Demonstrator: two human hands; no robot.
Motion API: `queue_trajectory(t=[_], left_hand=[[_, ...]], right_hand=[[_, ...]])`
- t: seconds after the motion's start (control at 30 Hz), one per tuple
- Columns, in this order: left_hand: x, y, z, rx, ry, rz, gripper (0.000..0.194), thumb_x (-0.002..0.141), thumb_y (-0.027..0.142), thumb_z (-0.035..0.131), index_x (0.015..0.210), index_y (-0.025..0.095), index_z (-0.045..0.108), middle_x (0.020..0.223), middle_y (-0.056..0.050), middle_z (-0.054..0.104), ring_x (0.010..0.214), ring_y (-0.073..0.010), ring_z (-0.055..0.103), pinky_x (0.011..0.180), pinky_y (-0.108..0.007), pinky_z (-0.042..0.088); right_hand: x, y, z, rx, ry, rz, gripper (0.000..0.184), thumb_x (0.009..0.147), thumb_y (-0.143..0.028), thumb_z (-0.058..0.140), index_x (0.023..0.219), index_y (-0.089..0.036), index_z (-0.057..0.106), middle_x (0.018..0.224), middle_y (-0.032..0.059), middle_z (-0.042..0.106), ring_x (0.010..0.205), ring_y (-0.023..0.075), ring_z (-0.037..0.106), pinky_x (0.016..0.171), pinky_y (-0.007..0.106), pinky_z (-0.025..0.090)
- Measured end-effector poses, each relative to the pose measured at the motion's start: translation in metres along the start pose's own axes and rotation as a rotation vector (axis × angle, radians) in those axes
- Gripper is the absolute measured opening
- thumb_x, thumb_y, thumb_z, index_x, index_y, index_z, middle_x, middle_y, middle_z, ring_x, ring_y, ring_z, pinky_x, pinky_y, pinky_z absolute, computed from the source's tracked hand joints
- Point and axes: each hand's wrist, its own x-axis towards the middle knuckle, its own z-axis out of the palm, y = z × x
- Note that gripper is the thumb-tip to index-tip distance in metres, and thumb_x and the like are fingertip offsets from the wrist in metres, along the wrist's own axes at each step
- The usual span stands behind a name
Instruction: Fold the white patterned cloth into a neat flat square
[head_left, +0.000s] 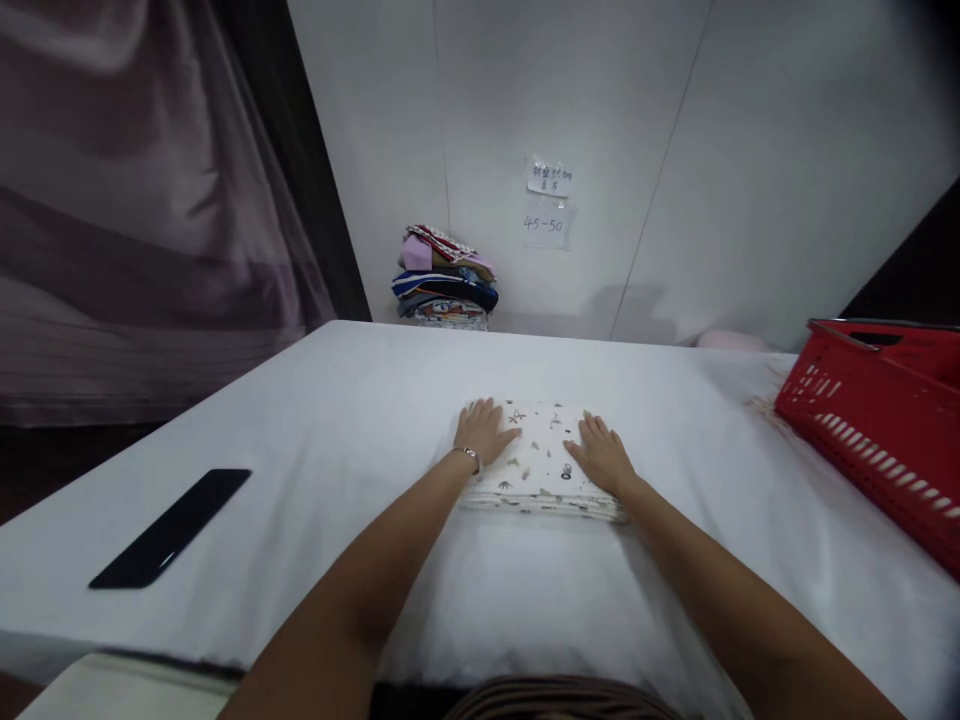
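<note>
A folded white cloth with small printed figures lies flat in the middle of the table, its layered edge facing me. My left hand rests on its left side, palm down with fingers stretched out, and a bracelet circles that wrist. On the cloth's right side lies my right hand, also flat with its fingers extended. Neither hand grips anything; both press on or touch the top layer.
The table has a white cover. A flat black panel lies at the left, and a red plastic basket stands at the right. Beyond the far edge is a stack of folded fabrics, near paper signs on the wall.
</note>
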Motion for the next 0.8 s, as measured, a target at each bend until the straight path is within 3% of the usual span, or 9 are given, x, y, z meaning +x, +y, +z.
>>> queue_trajectory(t=[0.2,0.3,0.43,0.57,0.7,0.8], left_hand=[[0.009,-0.018,0.021,-0.02,-0.036,-0.037,0.073,0.084,0.066,0.024,0.14,0.021,0.031,0.152,-0.01,0.015,0.139,-0.0294,0.007,0.107,-0.055,0.015],[0.008,-0.019,0.021,-0.017,-0.039,-0.035,0.074,0.083,0.067,0.023,0.14,0.021,0.03,0.152,-0.009,0.015,0.14,-0.0293,0.007,0.108,-0.055,0.014],[0.008,-0.018,0.019,-0.02,-0.035,-0.027,0.074,0.083,0.067,0.023,0.141,0.021,0.03,0.152,-0.009,0.016,0.139,-0.0301,0.008,0.107,-0.056,0.015],[0.008,-0.018,0.018,-0.018,-0.042,-0.029,0.075,0.083,0.067,0.022,0.141,0.02,0.029,0.152,-0.008,0.015,0.139,-0.0299,0.007,0.107,-0.056,0.015],[0.01,-0.018,0.019,-0.018,-0.057,-0.045,0.073,0.083,0.067,0.024,0.14,0.022,0.029,0.152,-0.006,0.015,0.14,-0.0278,0.006,0.107,-0.052,0.019],[0.012,-0.02,0.016,-0.041,-0.023,-0.07,0.066,0.086,0.061,0.028,0.138,0.021,0.034,0.152,-0.006,0.016,0.14,-0.0251,0.009,0.108,-0.044,0.023]], right_hand=[[0.013,-0.002,-0.01,0.004,-0.03,0.03,0.068,0.089,-0.059,0.025,0.139,-0.012,0.032,0.151,0.0142,0.018,0.138,0.0288,0.012,0.108,0.05,0.014],[0.027,0.002,-0.012,-0.004,-0.006,0.08,0.071,0.089,-0.059,0.025,0.141,-0.01,0.028,0.151,0.016,0.017,0.139,0.0285,0.011,0.109,0.049,0.011],[0.034,0.012,-0.003,0.084,-0.028,0.158,0.072,0.088,-0.06,0.025,0.143,-0.014,0.023,0.152,0.0117,0.013,0.138,0.0274,0.014,0.109,0.05,0.012],[0.035,0.018,0.002,0.231,0.0,0.154,0.072,0.086,-0.06,0.031,0.143,-0.015,0.026,0.152,0.0111,0.012,0.139,0.0279,0.01,0.109,0.051,0.011],[0.032,0.027,-0.002,0.483,0.007,0.157,0.068,0.086,-0.056,0.034,0.142,-0.016,0.03,0.152,0.009,0.016,0.139,0.0235,0.015,0.112,0.041,0.014],[0.015,0.032,-0.003,0.584,0.028,0.213,0.071,0.084,-0.054,0.04,0.142,-0.015,0.031,0.15,0.0092,0.022,0.137,0.0227,0.02,0.112,0.035,0.016]])
